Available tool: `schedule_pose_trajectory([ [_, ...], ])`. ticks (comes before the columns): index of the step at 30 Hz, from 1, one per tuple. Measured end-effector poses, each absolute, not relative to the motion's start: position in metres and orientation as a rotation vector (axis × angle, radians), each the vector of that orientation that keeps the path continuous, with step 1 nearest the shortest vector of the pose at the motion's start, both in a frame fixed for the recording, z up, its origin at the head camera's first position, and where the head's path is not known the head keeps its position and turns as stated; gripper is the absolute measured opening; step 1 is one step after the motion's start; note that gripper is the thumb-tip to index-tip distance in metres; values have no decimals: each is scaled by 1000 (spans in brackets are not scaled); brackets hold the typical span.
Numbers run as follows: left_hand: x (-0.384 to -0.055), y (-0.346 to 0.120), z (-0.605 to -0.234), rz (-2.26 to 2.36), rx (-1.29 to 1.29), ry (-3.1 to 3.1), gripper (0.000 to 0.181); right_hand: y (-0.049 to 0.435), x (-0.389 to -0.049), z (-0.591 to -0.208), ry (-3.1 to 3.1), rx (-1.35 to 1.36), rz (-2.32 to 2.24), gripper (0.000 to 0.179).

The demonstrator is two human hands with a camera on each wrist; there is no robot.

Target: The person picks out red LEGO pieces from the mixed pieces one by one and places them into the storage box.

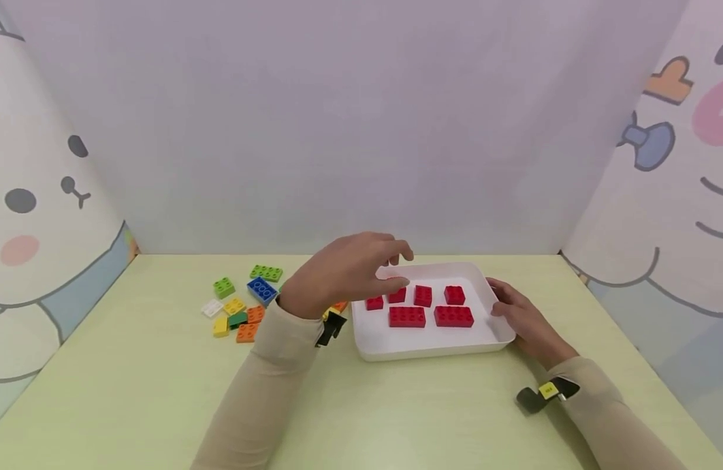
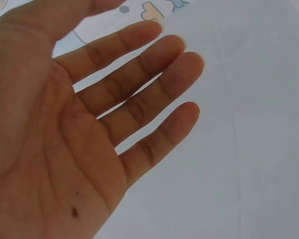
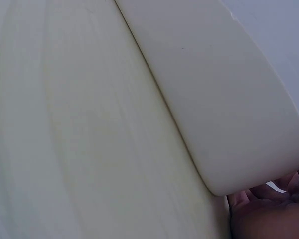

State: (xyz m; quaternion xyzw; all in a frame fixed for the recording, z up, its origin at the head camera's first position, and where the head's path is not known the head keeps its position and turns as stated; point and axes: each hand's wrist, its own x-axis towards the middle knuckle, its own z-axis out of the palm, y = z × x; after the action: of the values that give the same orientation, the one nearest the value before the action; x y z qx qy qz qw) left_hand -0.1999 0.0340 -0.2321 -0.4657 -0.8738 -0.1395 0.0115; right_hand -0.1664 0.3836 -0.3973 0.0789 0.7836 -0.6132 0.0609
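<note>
A white tray (image 1: 437, 347) holds several red building bricks (image 1: 453, 316), some long and some small and square. My left hand (image 1: 352, 271) hovers over the tray's left end, its fingers bent a little and spread apart. Nothing lies in its palm (image 2: 84, 129) in the left wrist view. Part of the red brick group is covered by that hand's thumb and fingers. At the tray's right end my right hand (image 1: 528, 323) grips the side, thumb over the rim and the other fingers outside. The right wrist view shows the tray's outer wall (image 3: 224, 99) standing on the table, with fingers against its corner.
Left of the tray lies a loose group of bricks: light green (image 1: 266, 273), blue (image 1: 262, 290), white (image 1: 211, 308), yellow (image 1: 221, 326), dark green (image 1: 238, 320) and orange (image 1: 247, 333). My left forearm partly hides this group. A pale curtain (image 1: 349, 130) hangs behind the table (image 1: 132, 391).
</note>
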Motion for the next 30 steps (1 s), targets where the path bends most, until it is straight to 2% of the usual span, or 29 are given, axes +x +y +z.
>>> schedule_pose_trajectory([
  [14,-201,-11,-239,-239,-1353,-2749,36,391,-166,-396,2390,248,-1841,73],
  [25,-202,-14,-241,-254,-1380,-2735,36,393,-164,-395,2375,255,-1844,73],
  [30,-206,-22,-255,-196,-1380,-2790,38,394,-162,-394,2378,250,-1842,72],
])
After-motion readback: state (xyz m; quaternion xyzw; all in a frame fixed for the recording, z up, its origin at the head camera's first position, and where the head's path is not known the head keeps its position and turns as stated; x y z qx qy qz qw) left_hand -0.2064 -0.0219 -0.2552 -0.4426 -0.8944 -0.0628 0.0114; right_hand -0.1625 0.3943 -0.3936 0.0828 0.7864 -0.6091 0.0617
